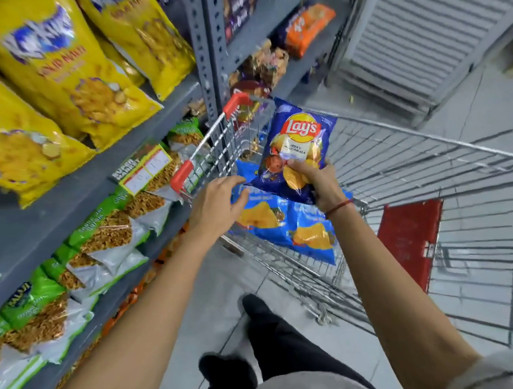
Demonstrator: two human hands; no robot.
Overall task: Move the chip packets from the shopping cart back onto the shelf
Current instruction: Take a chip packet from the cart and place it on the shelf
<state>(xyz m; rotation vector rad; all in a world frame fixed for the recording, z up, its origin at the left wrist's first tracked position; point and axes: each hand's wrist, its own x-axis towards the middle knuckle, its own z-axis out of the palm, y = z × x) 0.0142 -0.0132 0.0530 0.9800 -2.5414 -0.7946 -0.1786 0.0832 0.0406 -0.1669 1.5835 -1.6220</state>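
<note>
Your right hand (313, 178) grips a dark blue Lay's packet (299, 145) above the cart (403, 160); your left hand (215, 208) hovers open-fingered beside it. Lighter blue packets (283, 223) lie partly hidden beneath. The shelf (59, 196) stands left, blurred.

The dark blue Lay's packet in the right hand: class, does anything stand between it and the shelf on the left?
Partly. The left hand hovers open between the Lay's packet and the shelf, above the cart's red-cornered rim. The right hand holds the packet above that rim.
</note>
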